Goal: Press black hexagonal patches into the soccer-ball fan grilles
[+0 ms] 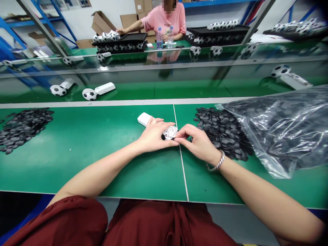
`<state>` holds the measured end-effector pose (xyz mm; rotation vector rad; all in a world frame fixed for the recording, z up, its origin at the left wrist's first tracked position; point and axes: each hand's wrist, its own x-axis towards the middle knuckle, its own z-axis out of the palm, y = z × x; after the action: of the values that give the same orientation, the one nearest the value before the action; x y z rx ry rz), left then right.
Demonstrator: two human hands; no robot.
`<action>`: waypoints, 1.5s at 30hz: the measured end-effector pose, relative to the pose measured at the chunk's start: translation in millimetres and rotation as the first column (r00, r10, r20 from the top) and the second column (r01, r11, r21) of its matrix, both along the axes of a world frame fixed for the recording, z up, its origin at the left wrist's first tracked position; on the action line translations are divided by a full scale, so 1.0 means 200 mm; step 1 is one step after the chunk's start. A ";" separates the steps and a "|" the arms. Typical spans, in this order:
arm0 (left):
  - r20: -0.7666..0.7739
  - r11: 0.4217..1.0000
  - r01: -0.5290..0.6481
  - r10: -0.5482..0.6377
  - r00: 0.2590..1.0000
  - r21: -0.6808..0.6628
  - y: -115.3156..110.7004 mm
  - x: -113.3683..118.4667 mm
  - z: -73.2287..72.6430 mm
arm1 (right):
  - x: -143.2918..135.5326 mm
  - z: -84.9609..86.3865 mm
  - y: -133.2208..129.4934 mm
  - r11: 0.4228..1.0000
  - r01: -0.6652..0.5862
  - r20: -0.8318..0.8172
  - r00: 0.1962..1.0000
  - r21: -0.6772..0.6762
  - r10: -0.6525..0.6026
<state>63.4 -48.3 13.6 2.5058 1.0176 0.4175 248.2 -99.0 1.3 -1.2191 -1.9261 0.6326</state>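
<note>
On the green table, a white device with a round football-patterned head [170, 133] and a white handle [145, 119] lies between my hands. My left hand [154, 135] is wrapped round the football head, thumb in front and fingers behind it. With thumb and forefinger pinched together, my right hand [196, 140] touches the right edge of the head; whatever is between those fingertips is too small to make out. Just right of that hand spreads a pile of small black pieces [225, 130].
Another black pile [24, 128] lies at the far left. A clear plastic bag [289, 130] of black pieces covers the right side. Beyond the table's rail, football devices [89, 94] rest on a green conveyor [153, 89]. Across it sits a person in pink [167, 24] beside stacked black trays [120, 46].
</note>
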 end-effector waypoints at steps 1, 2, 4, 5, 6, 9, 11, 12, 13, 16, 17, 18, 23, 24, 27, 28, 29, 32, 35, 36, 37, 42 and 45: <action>0.002 1.000 -0.003 0.003 1.000 0.004 0.00 0.00 0.00 | 0.00 0.00 0.00 1.000 0.003 -0.017 1.000 -0.016 -0.003; 0.004 1.000 -0.002 0.002 1.000 0.007 0.00 0.00 0.00 | 0.00 -0.01 0.01 1.000 0.004 -0.029 1.000 -0.030 -0.005; 0.011 1.000 0.016 -0.016 1.000 0.020 0.00 0.00 0.00 | 0.00 -0.03 0.01 0.999 0.028 -0.037 0.999 -0.046 -0.030; 0.018 0.999 0.030 -0.031 0.999 0.031 0.00 0.00 -0.01 | 0.00 -0.04 0.01 0.998 0.049 -0.040 0.998 -0.051 -0.051; 0.030 0.998 0.043 -0.044 0.999 0.044 0.00 0.00 -0.01 | 0.00 -0.05 0.01 0.996 0.062 -0.048 0.997 -0.062 -0.065; 0.074 0.994 0.076 -0.082 0.994 0.078 0.01 0.00 -0.01 | 0.00 -0.07 0.01 0.988 0.011 -0.087 0.996 -0.155 -0.024; 0.099 0.992 0.093 -0.101 0.990 0.083 0.02 0.00 -0.02 | -0.01 -0.07 0.01 0.979 -0.049 -0.107 0.994 -0.199 0.028; 0.107 0.992 0.100 -0.108 0.988 0.081 0.02 0.00 -0.02 | -0.01 -0.07 0.00 0.978 -0.058 -0.106 0.994 -0.201 0.037; 0.115 0.992 0.103 -0.111 0.987 0.078 0.02 0.00 -0.01 | -0.02 -0.07 0.00 0.980 -0.055 -0.103 0.994 -0.193 0.035; 0.137 0.994 0.084 -0.093 0.986 0.067 0.02 0.00 -0.01 | -0.01 -0.07 0.01 0.981 -0.057 -0.118 0.992 -0.187 0.035; 0.141 0.995 0.071 -0.079 0.987 0.066 0.02 0.00 -0.02 | -0.01 -0.07 0.01 0.978 -0.069 -0.126 0.991 -0.198 0.044; 0.141 0.996 0.058 -0.066 0.988 0.066 0.02 0.00 -0.02 | 0.00 -0.07 0.02 0.974 -0.082 -0.131 0.990 -0.211 0.055; 0.162 0.997 0.039 -0.050 0.986 0.069 0.01 0.00 -0.04 | 0.01 -0.06 0.03 0.973 -0.086 -0.104 0.992 -0.212 0.065; 0.180 0.997 0.033 -0.045 0.983 0.068 0.00 0.00 -0.04 | 0.00 -0.05 0.03 0.976 -0.079 -0.102 0.993 -0.205 0.059; 0.222 0.998 0.008 -0.021 0.975 0.059 -0.01 0.01 -0.05 | -0.02 -0.05 0.02 0.980 -0.037 -0.085 0.996 -0.194 0.021; 0.230 0.998 -0.001 -0.012 0.973 0.057 -0.01 0.01 -0.05 | -0.03 -0.05 0.02 0.982 -0.018 -0.074 0.997 -0.190 0.004; 0.235 0.998 -0.007 -0.007 0.972 0.056 -0.01 0.01 -0.05 | -0.03 -0.05 0.02 0.983 -0.007 -0.063 0.998 -0.183 -0.004; 0.217 0.999 0.005 -0.016 0.976 0.050 0.00 0.01 -0.04 | 0.00 -0.04 0.05 0.991 0.005 0.004 1.000 -0.134 -0.004; 0.151 0.998 0.042 -0.048 0.987 0.042 0.00 0.00 -0.02 | 0.10 -0.04 0.09 0.992 0.123 0.243 0.961 0.039 -0.129; 0.132 0.998 0.053 -0.058 0.990 0.038 0.01 -0.01 -0.01 | 0.15 -0.04 0.10 0.979 0.169 0.351 0.915 0.115 -0.199; 0.118 0.997 0.065 -0.068 0.991 0.031 0.01 -0.01 0.00 | 0.19 -0.05 0.11 0.963 0.219 0.455 0.850 0.154 -0.266; 0.043 0.989 0.139 -0.137 0.990 -0.052 0.01 -0.03 0.03 | 0.34 -0.13 0.16 0.970 0.233 0.629 0.744 0.070 -0.224; 0.029 0.996 0.073 -0.072 0.997 -0.053 -0.02 -0.02 0.01 | 0.34 -0.13 0.15 0.978 0.201 0.612 0.767 0.059 -0.194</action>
<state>58.8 -52.5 15.7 2.4737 0.9127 0.3952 315.9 -68.1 -25.7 -1.7675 -2.2610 0.1208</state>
